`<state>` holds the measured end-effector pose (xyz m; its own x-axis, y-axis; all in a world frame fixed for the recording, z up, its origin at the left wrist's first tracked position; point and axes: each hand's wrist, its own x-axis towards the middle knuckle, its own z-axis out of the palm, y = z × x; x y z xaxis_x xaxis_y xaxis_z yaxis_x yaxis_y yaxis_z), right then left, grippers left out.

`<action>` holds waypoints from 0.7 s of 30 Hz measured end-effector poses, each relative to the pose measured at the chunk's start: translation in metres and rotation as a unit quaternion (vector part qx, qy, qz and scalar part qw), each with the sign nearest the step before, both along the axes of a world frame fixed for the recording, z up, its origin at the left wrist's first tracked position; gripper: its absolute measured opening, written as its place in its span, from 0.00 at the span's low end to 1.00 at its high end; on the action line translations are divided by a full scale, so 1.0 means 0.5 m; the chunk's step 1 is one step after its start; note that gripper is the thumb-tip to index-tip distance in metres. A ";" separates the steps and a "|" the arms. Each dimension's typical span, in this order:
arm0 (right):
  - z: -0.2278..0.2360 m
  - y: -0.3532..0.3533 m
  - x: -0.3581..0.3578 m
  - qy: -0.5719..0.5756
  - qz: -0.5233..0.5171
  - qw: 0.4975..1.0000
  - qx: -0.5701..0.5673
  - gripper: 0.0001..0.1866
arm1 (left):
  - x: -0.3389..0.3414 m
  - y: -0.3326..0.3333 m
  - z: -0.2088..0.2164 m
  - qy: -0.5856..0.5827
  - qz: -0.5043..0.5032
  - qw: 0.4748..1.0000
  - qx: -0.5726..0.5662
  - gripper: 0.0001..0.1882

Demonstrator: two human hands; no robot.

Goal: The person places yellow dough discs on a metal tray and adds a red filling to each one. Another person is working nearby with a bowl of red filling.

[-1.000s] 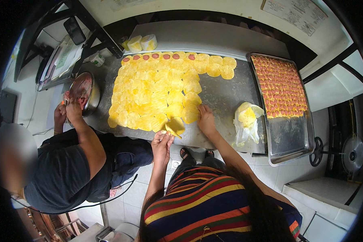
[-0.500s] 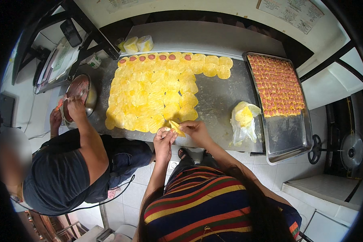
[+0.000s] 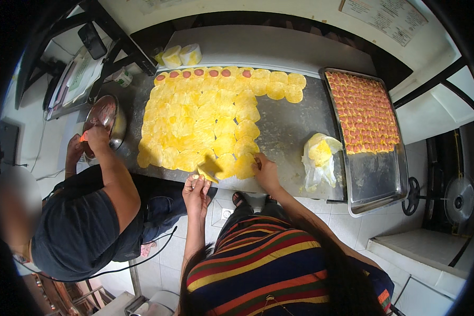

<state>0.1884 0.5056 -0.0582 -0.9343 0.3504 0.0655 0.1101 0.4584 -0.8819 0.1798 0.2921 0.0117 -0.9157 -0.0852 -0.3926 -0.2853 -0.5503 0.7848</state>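
Note:
Thin round yellow dough wrappers (image 3: pixel 181 126) lie in overlapping rows on the grey metal table. Several along the far row carry a dab of pinkish filling (image 3: pixel 214 73). My left hand (image 3: pixel 196 195) is closed on a small folded stack of wrappers (image 3: pixel 208 173) at the table's near edge. With fingers pinched, my right hand (image 3: pixel 266 173) holds the right edge of a single wrapper (image 3: pixel 244 166), which lies flat at the near right corner of the spread. A crumpled white wrap with more yellow wrappers (image 3: pixel 319 152) sits to the right of that hand.
A metal tray (image 3: pixel 374 184) filled with rows of topped wrappers stands at the right. On the left, a co-worker's hand (image 3: pixel 97 138) reaches into a steel bowl (image 3: pixel 120 124) of pink filling, near an orange-handled tool. White-and-yellow wrapper stacks (image 3: pixel 190 55) stand at the back.
My hands have moved apart: the left went left with the stack, the right moved right. Two more wrappers now lie at the near right of the spread. The co-worker's hands shifted slightly.

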 end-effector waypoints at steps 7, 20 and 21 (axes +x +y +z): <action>0.068 -0.003 -0.001 0.058 0.027 0.997 0.049 0.14 | 0.001 0.048 -0.019 0.003 -0.064 0.998 0.022 0.07; 0.094 0.009 -0.011 -0.036 0.083 0.873 -0.480 0.04 | -0.024 0.134 -0.010 0.054 -0.144 0.987 0.044 0.06; 0.086 0.022 -0.018 -0.061 0.067 0.847 -0.524 0.05 | -0.026 0.131 -0.015 0.068 -0.148 0.985 0.066 0.07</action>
<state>0.1793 0.5165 -0.0150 -0.9478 0.0469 -0.3154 0.2380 -0.5540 -0.7977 0.1668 0.3574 0.0040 -0.9375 0.2362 -0.2554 -0.3461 -0.5592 0.7534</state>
